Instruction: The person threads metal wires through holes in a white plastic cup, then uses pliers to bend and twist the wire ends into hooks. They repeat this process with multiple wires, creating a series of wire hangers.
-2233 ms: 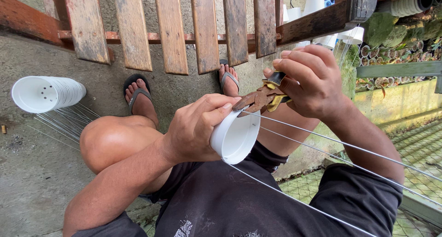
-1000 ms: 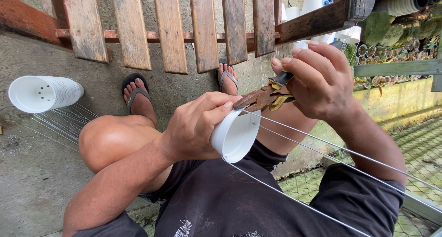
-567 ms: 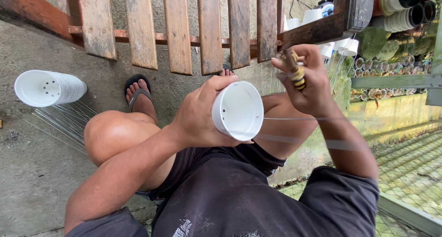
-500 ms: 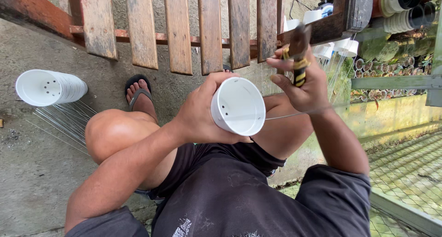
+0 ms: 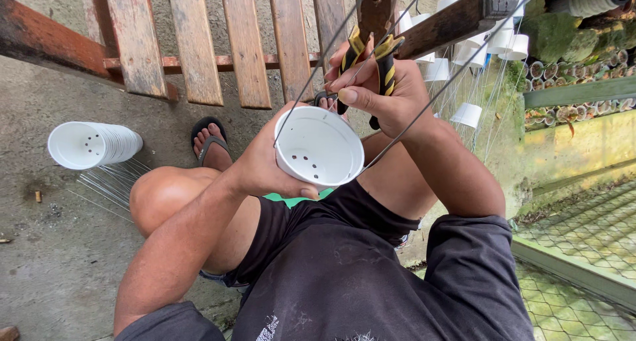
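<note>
Wooden slatted bench (image 5: 199,49): spans the top of the view above the concrete floor (image 5: 53,248), rust-red rail running from the left.

Person: seated, black shorts, bare knee raised at centre left, one foot in a dark flip-flop (image 5: 211,142) on the floor.

Stack of white pots (image 5: 93,144): lies on its side at left on the floor, open mouth toward the camera, with a bundle of thin wires (image 5: 109,185) just beside and below it.

White plastic pot (image 5: 318,147): held at centre over the lap, tilted mouth-up, small drain holes visible in its base. Thin wires (image 5: 424,106) run from its rim upward toward the bench.

Left hand (image 5: 265,162): fingers wrapped round the pot's outer wall from the left, thumb under the rim.

Right hand (image 5: 384,96): fingers closed round the yellow-and-black handles of pliers (image 5: 371,56), just above the pot; tool head is hidden against the bench.

Small white pots (image 5: 467,114): hang on wires at upper right, well apart from the hands.
</note>
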